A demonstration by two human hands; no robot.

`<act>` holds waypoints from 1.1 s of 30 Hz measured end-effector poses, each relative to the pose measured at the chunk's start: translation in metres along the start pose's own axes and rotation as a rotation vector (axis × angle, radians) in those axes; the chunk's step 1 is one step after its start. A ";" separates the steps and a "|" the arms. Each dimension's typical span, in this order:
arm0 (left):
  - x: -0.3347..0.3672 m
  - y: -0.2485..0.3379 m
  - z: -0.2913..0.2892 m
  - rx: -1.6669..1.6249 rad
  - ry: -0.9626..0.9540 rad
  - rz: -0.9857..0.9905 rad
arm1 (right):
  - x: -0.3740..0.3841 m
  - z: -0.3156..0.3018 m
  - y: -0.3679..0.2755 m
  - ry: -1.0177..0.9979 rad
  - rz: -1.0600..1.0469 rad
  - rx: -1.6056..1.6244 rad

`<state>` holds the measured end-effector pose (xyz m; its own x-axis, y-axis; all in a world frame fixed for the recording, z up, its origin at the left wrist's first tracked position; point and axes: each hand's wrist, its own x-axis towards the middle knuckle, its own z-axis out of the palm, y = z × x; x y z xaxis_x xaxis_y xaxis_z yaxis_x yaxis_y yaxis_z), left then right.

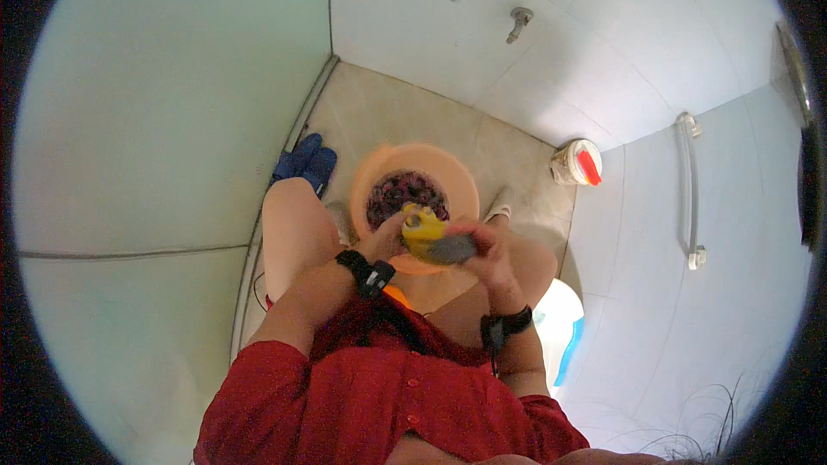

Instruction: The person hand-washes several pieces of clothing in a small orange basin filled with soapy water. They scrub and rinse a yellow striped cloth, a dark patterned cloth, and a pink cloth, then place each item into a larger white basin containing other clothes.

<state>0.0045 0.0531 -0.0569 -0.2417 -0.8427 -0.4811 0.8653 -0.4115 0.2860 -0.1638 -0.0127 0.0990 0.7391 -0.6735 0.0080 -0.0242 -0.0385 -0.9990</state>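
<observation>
Yellow thing [420, 226]: held up over the near part of the basin, between both hands; pretty blurry, so can't tell what kind.
Left hand [384, 239]: fingers closed around the left end of the yellow thing, clearly gripping.
Right hand [489, 251]: fingers curled around a grey pad [451, 249], also gripping; maybe a brush or a scrubber, too smeared to tell.
Pad vs yellow: overlapping at the lower right side; touching or just in front, can't say.
Basin [465, 185]: round, peachy orange, down on the tile floor [349, 103] between the knees.
Basin contents: dark purplish mass [401, 189], wet-looking, hard to make out.
Wrists: black strap on each, left [367, 274] and right [506, 325].
Clothes: red buttoned shirt [370, 396], bare knees below.
Slippers [308, 162]: blue pair, left of the basin, next to the glass panel [155, 146].
Corner bucket [566, 164]: off-white, with something red on the side.
Walls: two metal taps up top, plus a grab bar [692, 194] on the right.
</observation>
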 end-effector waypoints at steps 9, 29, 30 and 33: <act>-0.033 0.010 0.064 -0.302 -0.147 -0.034 | 0.035 -0.053 0.099 0.362 0.268 0.656; -0.054 0.026 0.095 1.212 -0.069 0.169 | 0.046 -0.028 0.122 0.264 0.442 0.810; -0.044 0.026 0.090 1.423 -0.043 0.157 | 0.046 -0.027 0.123 0.267 0.429 0.719; -0.011 0.015 0.065 1.811 0.023 0.168 | 0.042 -0.019 0.134 0.314 0.385 0.551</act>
<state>-0.0085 0.0343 0.0063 -0.1931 -0.9123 -0.3612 -0.6189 -0.1724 0.7663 -0.1490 -0.0604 -0.0334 0.5168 -0.7474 -0.4176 0.1595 0.5633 -0.8107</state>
